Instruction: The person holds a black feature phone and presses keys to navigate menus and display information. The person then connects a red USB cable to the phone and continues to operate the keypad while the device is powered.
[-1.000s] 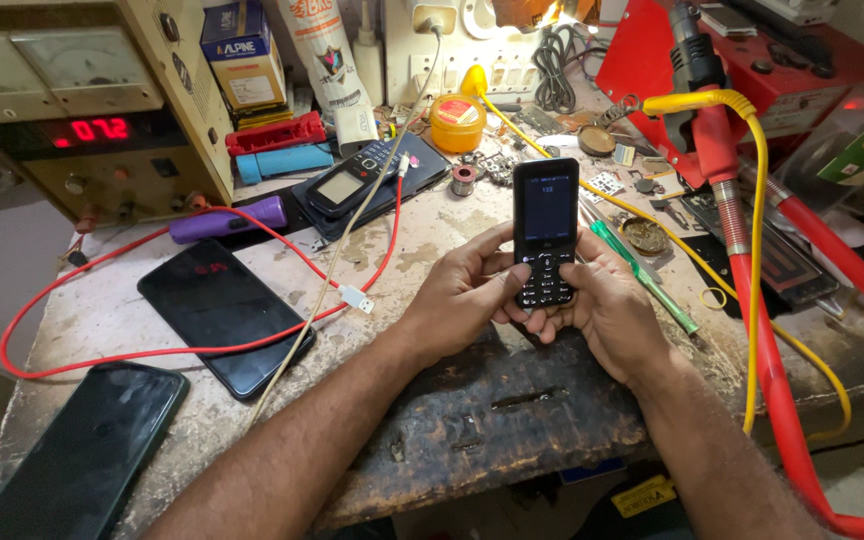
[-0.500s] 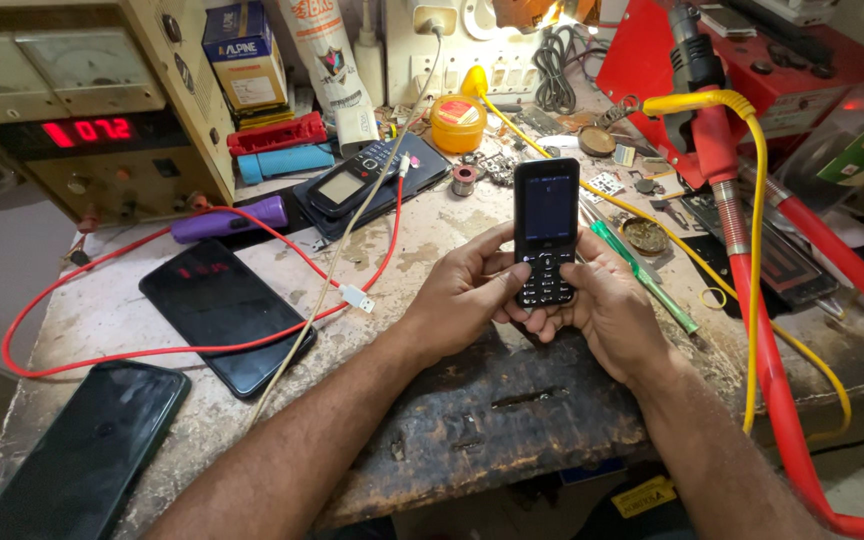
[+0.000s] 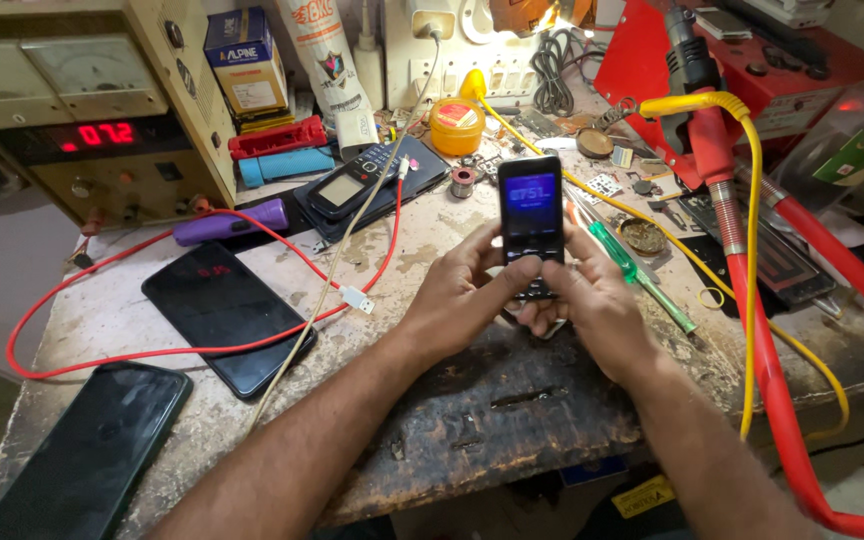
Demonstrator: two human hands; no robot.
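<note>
Left hand and right hand both clasp an upright black keypad phone, its screen lit, thumbs on keys, forearms angled inward.

Your worn workbench: left of the power supply base lie two dark smartphones, a red wire, a green screwdriver.

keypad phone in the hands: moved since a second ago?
No. The keypad phone sits the same way against the green screwdriver and yellow tin, held in both hands. Only its screen has lit.
</note>
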